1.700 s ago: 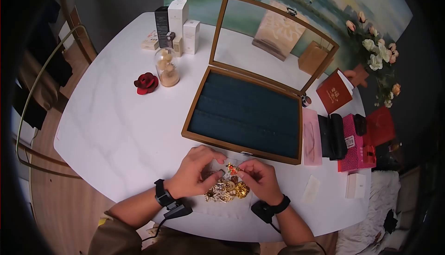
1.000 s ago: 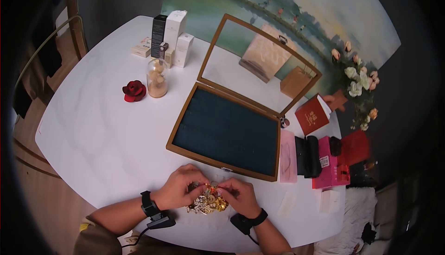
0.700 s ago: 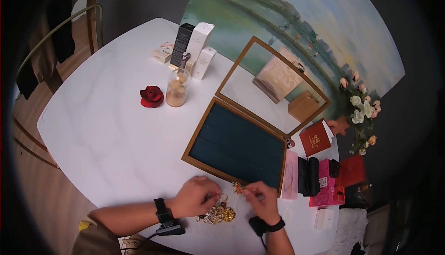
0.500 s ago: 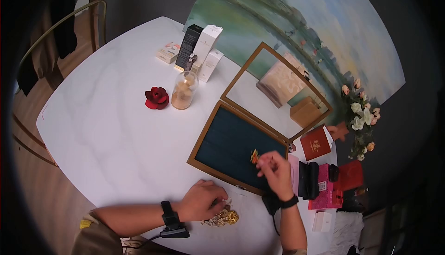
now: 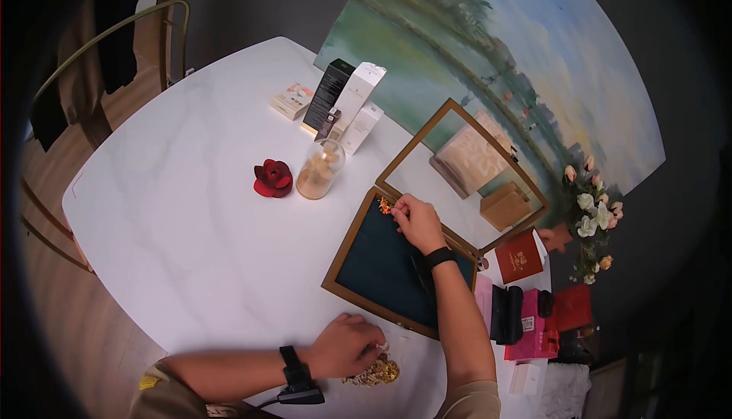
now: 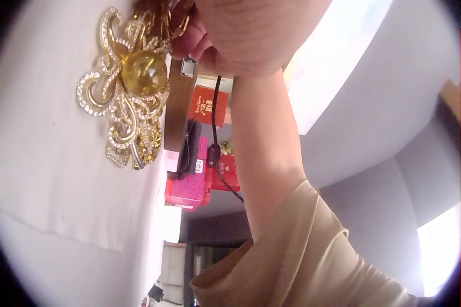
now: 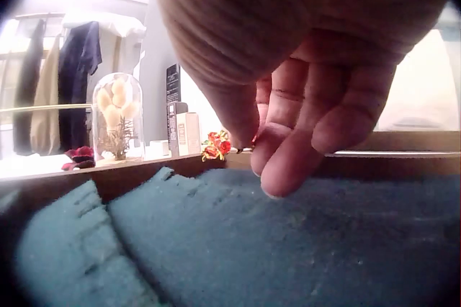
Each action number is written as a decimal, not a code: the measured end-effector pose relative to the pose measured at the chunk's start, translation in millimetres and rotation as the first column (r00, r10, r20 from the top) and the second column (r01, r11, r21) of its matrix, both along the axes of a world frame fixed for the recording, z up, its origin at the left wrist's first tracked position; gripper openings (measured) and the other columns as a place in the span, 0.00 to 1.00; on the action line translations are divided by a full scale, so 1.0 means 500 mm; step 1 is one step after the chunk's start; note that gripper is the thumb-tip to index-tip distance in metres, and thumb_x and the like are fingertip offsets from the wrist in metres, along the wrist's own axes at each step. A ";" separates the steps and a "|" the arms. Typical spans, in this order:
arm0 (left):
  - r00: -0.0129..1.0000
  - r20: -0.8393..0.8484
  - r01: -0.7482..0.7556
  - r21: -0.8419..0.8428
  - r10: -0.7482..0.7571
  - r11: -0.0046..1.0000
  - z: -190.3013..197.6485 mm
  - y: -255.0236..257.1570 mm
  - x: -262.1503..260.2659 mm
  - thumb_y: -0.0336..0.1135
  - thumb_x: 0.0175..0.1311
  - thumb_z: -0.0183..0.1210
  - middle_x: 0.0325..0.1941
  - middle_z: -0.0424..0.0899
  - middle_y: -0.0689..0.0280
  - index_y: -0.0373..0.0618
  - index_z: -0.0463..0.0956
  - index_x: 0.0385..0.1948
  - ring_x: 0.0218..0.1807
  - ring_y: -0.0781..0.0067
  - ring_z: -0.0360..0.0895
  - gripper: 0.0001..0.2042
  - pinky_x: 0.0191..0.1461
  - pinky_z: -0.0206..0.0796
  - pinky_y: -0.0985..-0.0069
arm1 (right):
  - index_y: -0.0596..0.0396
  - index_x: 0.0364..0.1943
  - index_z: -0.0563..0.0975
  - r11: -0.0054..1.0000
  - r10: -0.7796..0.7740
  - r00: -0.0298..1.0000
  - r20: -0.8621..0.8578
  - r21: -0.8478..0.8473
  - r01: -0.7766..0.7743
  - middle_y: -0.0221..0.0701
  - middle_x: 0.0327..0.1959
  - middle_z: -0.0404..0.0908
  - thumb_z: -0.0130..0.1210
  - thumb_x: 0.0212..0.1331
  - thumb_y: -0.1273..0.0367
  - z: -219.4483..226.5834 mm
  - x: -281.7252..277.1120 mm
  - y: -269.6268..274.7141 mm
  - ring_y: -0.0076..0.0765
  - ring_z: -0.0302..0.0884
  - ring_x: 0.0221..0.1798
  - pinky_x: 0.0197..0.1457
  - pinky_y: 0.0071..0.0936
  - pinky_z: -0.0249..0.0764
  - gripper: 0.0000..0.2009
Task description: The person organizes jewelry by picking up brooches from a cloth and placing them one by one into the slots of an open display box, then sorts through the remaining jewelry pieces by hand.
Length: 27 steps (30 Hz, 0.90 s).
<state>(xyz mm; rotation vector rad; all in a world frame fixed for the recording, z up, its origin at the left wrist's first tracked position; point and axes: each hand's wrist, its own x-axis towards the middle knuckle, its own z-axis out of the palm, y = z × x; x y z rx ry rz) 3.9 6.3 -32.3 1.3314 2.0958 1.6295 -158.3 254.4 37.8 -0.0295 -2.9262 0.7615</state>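
My right hand (image 5: 418,221) is over the far left corner of a shallow wooden display case (image 5: 352,245), whose dark green lining fills the right wrist view. Thumb and fingers pinch a small red-and-gold brooch (image 7: 216,146) by its end, close to the case's corner. On the near side of the table my left hand (image 5: 347,346) rests with bent fingers at a pile of gold jewelry (image 5: 374,375). In the left wrist view the pile shows a rhinestone piece with a round yellow stone (image 6: 144,73). Gold loops overlap the left fingertips; whether they grip one I cannot tell.
The case's glass lid (image 5: 457,167) stands raised behind it. A red fabric rose (image 5: 273,179), a glass dome (image 5: 320,171) and cosmetic boxes (image 5: 358,95) stand at the back left. On the right lie a red booklet (image 5: 520,256), a black case (image 5: 506,314) and a pink box (image 5: 530,327).
The right hand has lifted the brooch away from the jewelry pile and carried it forward over the case to its far left corner. The left hand has stayed at the pile. The head view has shifted.
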 end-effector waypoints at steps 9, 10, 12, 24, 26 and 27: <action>0.999 -0.035 0.010 -0.053 -0.011 0.999 0.001 0.003 -0.002 0.37 0.61 0.64 0.32 0.84 0.73 0.51 0.82 0.41 0.44 0.66 0.79 0.08 0.54 0.64 0.64 | 0.56 0.35 0.81 0.982 0.064 0.995 -0.080 0.185 -0.049 0.35 0.26 0.86 0.63 0.62 0.68 -0.026 -0.016 -0.005 0.40 0.86 0.31 0.39 0.36 0.78 0.06; 0.999 -0.035 0.009 -0.052 -0.010 0.999 0.001 0.003 -0.003 0.37 0.61 0.64 0.32 0.84 0.73 0.51 0.82 0.41 0.44 0.66 0.79 0.08 0.54 0.64 0.64 | 0.56 0.35 0.81 0.978 0.066 0.995 -0.078 0.203 -0.049 0.34 0.26 0.86 0.63 0.62 0.67 -0.023 -0.016 -0.005 0.41 0.86 0.32 0.39 0.37 0.78 0.07; 0.999 -0.027 0.019 -0.074 -0.022 0.997 0.005 0.003 -0.003 0.37 0.62 0.64 0.33 0.84 0.73 0.52 0.82 0.41 0.44 0.66 0.79 0.08 0.54 0.64 0.64 | 0.55 0.35 0.81 0.975 0.068 0.995 -0.076 0.219 -0.050 0.34 0.26 0.86 0.64 0.61 0.67 -0.020 -0.016 -0.007 0.42 0.86 0.33 0.40 0.37 0.78 0.07; 0.999 0.010 0.033 -0.076 -0.032 0.997 0.017 -0.002 -0.002 0.36 0.62 0.62 0.31 0.83 0.69 0.49 0.81 0.39 0.46 0.65 0.77 0.06 0.55 0.63 0.67 | 0.59 0.40 0.80 0.943 -0.063 0.973 -0.224 -0.334 -0.016 0.28 0.25 0.82 0.64 0.67 0.60 0.006 0.025 0.012 0.24 0.80 0.28 0.32 0.25 0.75 0.14; 0.999 0.010 0.041 -0.082 -0.040 0.996 0.019 -0.004 -0.003 0.36 0.62 0.62 0.30 0.83 0.69 0.49 0.81 0.40 0.46 0.65 0.77 0.07 0.56 0.63 0.67 | 0.59 0.42 0.80 0.795 -0.089 0.985 -0.145 -0.606 -0.017 0.27 0.26 0.81 0.61 0.70 0.60 0.048 0.089 -0.034 0.23 0.78 0.27 0.30 0.22 0.73 0.14; 0.999 0.010 0.044 -0.078 -0.044 0.996 0.021 -0.002 -0.005 0.37 0.62 0.62 0.30 0.82 0.68 0.49 0.81 0.40 0.46 0.65 0.77 0.08 0.56 0.62 0.67 | 0.58 0.43 0.79 0.580 -0.084 0.994 -0.063 -0.814 -0.003 0.26 0.28 0.81 0.59 0.73 0.60 0.077 0.128 -0.064 0.21 0.76 0.26 0.29 0.20 0.71 0.13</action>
